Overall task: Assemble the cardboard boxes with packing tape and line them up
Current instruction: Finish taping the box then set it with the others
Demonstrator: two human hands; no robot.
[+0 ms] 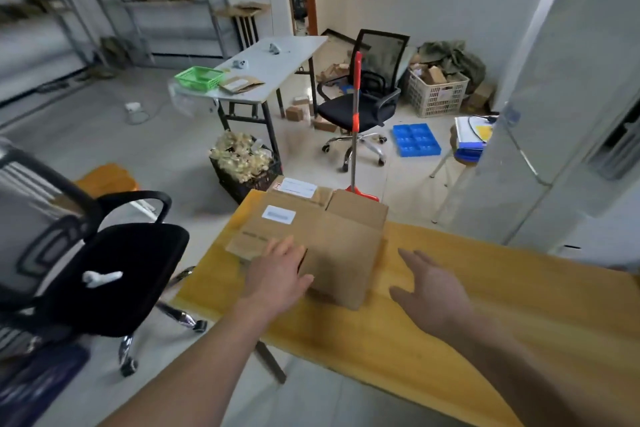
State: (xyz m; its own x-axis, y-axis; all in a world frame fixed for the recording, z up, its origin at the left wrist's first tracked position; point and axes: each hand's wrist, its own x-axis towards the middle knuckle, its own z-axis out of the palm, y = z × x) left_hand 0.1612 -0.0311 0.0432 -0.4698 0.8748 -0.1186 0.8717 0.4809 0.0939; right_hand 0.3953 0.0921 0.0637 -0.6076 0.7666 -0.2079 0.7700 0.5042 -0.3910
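A stack of flattened cardboard boxes (332,236) lies at the left end of the yellow wooden table (485,305). The top piece carries a white label. My left hand (277,277) rests flat on the near left part of the stack, fingers straight. Just to the right of the stack, my right hand (429,291) hovers over the table with its fingers spread and holds nothing. No packing tape shows in this view.
A black office chair (114,270) stands close on the left. A red-handled mop (355,121) stands just beyond the table. Farther off are a white table (277,69) with a green basket (197,78), another chair (363,104), a crate of boxes (436,90) and a blue tray (415,140).
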